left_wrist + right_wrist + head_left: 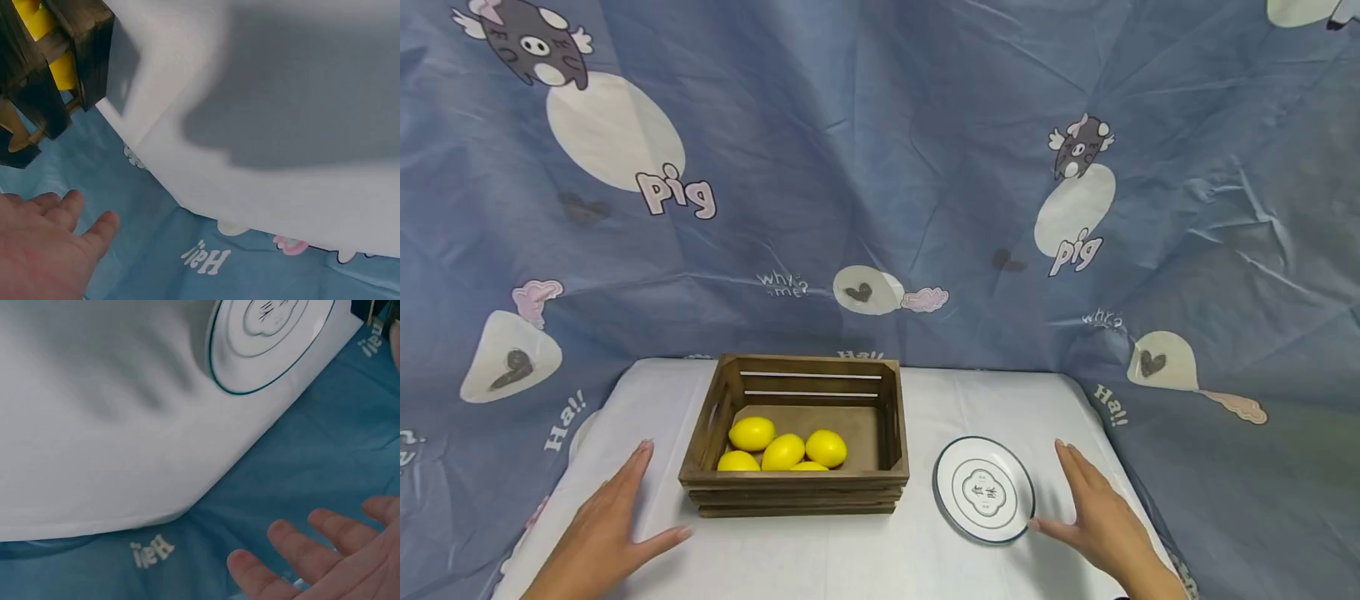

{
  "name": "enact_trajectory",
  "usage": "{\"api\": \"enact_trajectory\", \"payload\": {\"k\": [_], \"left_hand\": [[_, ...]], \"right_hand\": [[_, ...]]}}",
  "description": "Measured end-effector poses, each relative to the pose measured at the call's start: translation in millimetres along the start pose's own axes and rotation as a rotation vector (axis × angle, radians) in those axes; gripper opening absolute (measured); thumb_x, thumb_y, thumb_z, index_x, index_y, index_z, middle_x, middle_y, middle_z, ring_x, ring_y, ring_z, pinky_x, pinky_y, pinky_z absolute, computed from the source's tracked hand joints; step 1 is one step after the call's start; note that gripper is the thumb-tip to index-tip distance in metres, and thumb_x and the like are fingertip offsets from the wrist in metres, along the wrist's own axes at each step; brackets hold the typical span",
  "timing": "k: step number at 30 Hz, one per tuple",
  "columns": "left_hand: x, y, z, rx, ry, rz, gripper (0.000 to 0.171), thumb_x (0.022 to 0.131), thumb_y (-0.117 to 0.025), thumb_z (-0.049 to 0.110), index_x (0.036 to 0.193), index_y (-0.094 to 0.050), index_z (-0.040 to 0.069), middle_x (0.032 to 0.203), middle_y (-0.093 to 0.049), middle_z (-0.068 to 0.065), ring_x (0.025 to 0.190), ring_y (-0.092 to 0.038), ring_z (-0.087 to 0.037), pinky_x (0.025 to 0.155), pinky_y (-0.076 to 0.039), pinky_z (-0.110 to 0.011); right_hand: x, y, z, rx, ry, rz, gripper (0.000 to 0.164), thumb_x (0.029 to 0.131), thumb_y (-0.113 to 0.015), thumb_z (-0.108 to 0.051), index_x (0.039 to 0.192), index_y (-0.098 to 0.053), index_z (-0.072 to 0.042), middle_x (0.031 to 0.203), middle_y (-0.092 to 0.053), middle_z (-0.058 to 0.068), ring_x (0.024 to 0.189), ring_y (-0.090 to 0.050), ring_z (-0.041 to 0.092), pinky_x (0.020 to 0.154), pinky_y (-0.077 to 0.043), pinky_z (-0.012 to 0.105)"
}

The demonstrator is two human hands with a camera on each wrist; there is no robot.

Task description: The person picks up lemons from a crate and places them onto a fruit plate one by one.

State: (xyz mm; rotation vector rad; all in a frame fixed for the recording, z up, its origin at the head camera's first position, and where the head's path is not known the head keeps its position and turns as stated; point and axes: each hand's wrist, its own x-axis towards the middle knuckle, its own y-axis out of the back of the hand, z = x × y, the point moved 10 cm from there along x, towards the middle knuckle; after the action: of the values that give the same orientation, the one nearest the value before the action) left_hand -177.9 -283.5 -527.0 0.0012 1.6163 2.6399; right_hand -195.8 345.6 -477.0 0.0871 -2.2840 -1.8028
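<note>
white plate (984, 490) bears printed characters; blue backdrop (880, 167) reads "pig", "ha!!"

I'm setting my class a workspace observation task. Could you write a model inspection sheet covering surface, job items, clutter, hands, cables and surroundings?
Surface: white cloth, with shadows on it.
Job's things: slatted wooden crate holding at least five yellow lemons; round white plate with a dark rim line, right of the crate.
Clutter: nothing seen.
Left hand: fingers extended, left of the crate, holding nothing.
Right hand: fingers extended, at the plate's right edge, holding nothing; contact unclear.
Cables: nothing seen.
Surroundings: blue cloth printed with pigs and words, behind and at both sides.
</note>
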Motion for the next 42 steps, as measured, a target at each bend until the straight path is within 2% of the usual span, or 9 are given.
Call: {"api": "enact_trajectory", "payload": {"k": [3,6,11,19,22,27,29,34,42], "left_hand": [[-0.7,2.3,5.8,-0.037,-0.03,0.034,0.143,0.072,-0.089,0.061,0.166,0.0,0.001,0.164,-0.02,-0.037,0.137,-0.034,-0.064,0.105,-0.03,-0.078],[-1.3,2.7,10.1,-0.076,-0.041,0.056,0.14,0.073,-0.09,0.056,0.166,-0.001,0.002,0.164,-0.019,-0.037,0.14,-0.033,-0.062,0.105,-0.032,-0.076],[-0.3,-2.9,13.6,-0.08,-0.018,0.041,0.14,0.074,-0.089,0.056,0.166,0.001,0.002,0.165,-0.017,-0.036,0.14,-0.031,-0.061,0.106,-0.03,-0.076],[-3.0,-2.8,18.9,-0.068,0.0,0.046,0.138,0.076,-0.086,0.061,0.167,0.0,0.003,0.162,-0.023,-0.037,0.138,-0.034,-0.06,0.106,-0.031,-0.077],[-3.1,-1.0,24.9,-0.088,-0.018,0.073,0.137,0.077,-0.085,0.061,0.167,0.002,0.004,0.165,-0.018,-0.035,0.14,-0.032,-0.06,0.106,-0.031,-0.077],[-4.4,6.4,38.5,-0.108,-0.074,0.175,0.136,0.077,-0.088,0.056,0.168,0.001,0.008,0.17,-0.012,-0.028,0.141,-0.033,-0.059,0.102,-0.034,-0.078],[-4.8,8.9,44.3,-0.113,-0.096,0.211,0.136,0.076,-0.089,0.054,0.168,0.0,0.011,0.171,-0.012,-0.025,0.14,-0.035,-0.059,0.1,-0.035,-0.078],[-2.8,7.1,52.6,-0.16,-0.13,0.227,0.13,0.08,-0.087,0.052,0.169,0.0,0.014,0.172,-0.011,-0.023,0.143,-0.031,-0.057,0.102,-0.033,-0.078],[0.3,5.8,60.7,-0.198,-0.157,0.247,0.126,0.082,-0.086,0.051,0.169,-0.001,0.017,0.172,-0.013,-0.023,0.146,-0.029,-0.056,0.103,-0.033,-0.076]], "right_hand": [[4,3,-12,-0.004,0.02,0.039,0.122,0.073,-0.084,-0.068,0.164,-0.031,-0.007,0.156,-0.044,0.027,0.133,-0.05,0.05,0.094,-0.049,0.067],[9,8,-24,-0.019,0.052,0.094,0.121,0.073,-0.085,-0.067,0.162,-0.033,-0.005,0.153,-0.048,0.026,0.129,-0.055,0.05,0.092,-0.051,0.065],[16,15,-40,-0.017,0.092,0.158,0.118,0.071,-0.089,-0.063,0.16,-0.036,-0.005,0.15,-0.052,0.023,0.126,-0.058,0.047,0.09,-0.053,0.063],[26,13,-51,0.046,0.075,0.128,0.118,0.075,-0.085,-0.065,0.162,-0.033,-0.006,0.153,-0.05,0.024,0.129,-0.056,0.048,0.095,-0.05,0.065],[29,13,-57,0.044,0.099,0.133,0.12,0.074,-0.084,-0.068,0.164,-0.031,-0.007,0.158,-0.046,0.022,0.132,-0.053,0.048,0.095,-0.049,0.066],[35,12,-68,0.031,0.142,0.124,0.123,0.072,-0.089,-0.061,0.166,-0.026,-0.012,0.164,-0.037,0.018,0.135,-0.051,0.048,0.09,-0.052,0.066],[37,12,-73,0.024,0.158,0.119,0.123,0.072,-0.09,-0.057,0.167,-0.025,-0.013,0.165,-0.036,0.018,0.137,-0.049,0.046,0.093,-0.051,0.065],[40,14,-86,0.002,0.2,0.117,0.121,0.073,-0.09,-0.055,0.166,-0.026,-0.012,0.165,-0.036,0.019,0.14,-0.046,0.044,0.1,-0.048,0.063],[53,21,-111,-0.004,0.248,0.096,0.113,0.079,-0.087,-0.053,0.166,-0.027,-0.013,0.165,-0.036,0.018,0.14,-0.048,0.043,0.098,-0.05,0.062]]}}
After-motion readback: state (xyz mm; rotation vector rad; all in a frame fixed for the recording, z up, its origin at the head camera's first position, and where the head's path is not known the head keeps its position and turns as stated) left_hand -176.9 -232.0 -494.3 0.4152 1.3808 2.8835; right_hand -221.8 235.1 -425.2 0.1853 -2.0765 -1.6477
